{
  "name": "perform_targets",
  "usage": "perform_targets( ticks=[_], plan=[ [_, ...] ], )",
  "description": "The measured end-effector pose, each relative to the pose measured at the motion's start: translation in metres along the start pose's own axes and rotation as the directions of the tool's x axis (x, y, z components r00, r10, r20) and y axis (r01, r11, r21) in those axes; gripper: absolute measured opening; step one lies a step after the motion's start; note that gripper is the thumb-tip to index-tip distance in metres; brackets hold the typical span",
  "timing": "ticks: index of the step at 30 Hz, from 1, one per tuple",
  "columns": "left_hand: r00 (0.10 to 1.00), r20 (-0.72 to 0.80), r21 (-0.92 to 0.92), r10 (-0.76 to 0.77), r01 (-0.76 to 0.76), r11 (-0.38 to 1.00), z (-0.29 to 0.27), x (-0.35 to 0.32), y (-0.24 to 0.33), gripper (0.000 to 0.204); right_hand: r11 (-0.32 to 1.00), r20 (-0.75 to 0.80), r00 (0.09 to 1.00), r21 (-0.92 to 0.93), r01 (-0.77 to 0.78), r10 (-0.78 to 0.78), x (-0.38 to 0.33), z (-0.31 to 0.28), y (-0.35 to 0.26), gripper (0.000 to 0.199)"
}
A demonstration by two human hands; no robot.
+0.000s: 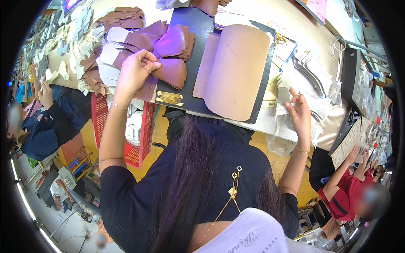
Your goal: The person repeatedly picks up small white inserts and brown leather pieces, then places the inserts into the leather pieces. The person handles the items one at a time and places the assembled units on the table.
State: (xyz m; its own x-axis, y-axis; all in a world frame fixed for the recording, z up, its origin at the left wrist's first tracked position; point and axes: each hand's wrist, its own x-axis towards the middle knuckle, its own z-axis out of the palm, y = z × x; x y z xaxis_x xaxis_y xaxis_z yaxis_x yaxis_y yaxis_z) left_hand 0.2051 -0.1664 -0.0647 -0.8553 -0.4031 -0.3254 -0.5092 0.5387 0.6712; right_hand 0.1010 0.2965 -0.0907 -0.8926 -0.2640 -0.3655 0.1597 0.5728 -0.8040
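Note:
My left hand (137, 69) is closed at the thumb and forefinger on the edge of a brown leather piece (171, 72), at the near end of a fanned pile. More brown leather pieces (174, 42) are stacked just beyond it. White cut pieces (110, 59) lie beside the left wrist, partly under the brown ones. On the right, my right hand (300, 111) is open, thumb and fingers apart. Its fingertips are close to a grey strip (283, 93) lying on white material; whether they touch it I cannot tell.
A curved tan board (238, 71) rests on a black mat (192, 69) between my hands. Grey and white strips (310, 69) lie at the right. A red basket (147, 135) with white pieces stands below the table at left. Co-workers sit on both sides.

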Motion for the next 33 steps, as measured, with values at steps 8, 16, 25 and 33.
perform_targets(
  ticks=[8, 16, 25, 33],
  plan=[
    [0.992, -0.009, 0.212, 0.123, -0.118, 0.97, -0.003, -0.003, 0.007, 0.015, 0.998, 0.123, 0.992, 0.048, -0.044, 0.037, -0.001, -0.006, 0.0, 0.024],
    [0.979, 0.162, 0.019, 0.126, -0.13, 0.991, -0.011, -0.023, 0.025, 0.013, 0.999, 0.323, 0.945, -0.03, -0.043, 0.051, -0.009, -0.007, -0.011, 0.029],
    [0.861, 0.432, -0.489, 0.269, -0.027, 0.872, -0.047, -0.046, 0.067, 0.012, 0.998, 0.344, 0.939, 0.043, -0.035, 0.018, -0.009, -0.009, -0.011, 0.028],
    [0.792, 0.542, -0.592, 0.28, 0.123, 0.796, 0.037, -0.018, 0.122, 0.017, 0.946, 0.206, 0.975, 0.325, 0.013, -0.084, -0.016, -0.032, -0.026, 0.015]
  ],
)
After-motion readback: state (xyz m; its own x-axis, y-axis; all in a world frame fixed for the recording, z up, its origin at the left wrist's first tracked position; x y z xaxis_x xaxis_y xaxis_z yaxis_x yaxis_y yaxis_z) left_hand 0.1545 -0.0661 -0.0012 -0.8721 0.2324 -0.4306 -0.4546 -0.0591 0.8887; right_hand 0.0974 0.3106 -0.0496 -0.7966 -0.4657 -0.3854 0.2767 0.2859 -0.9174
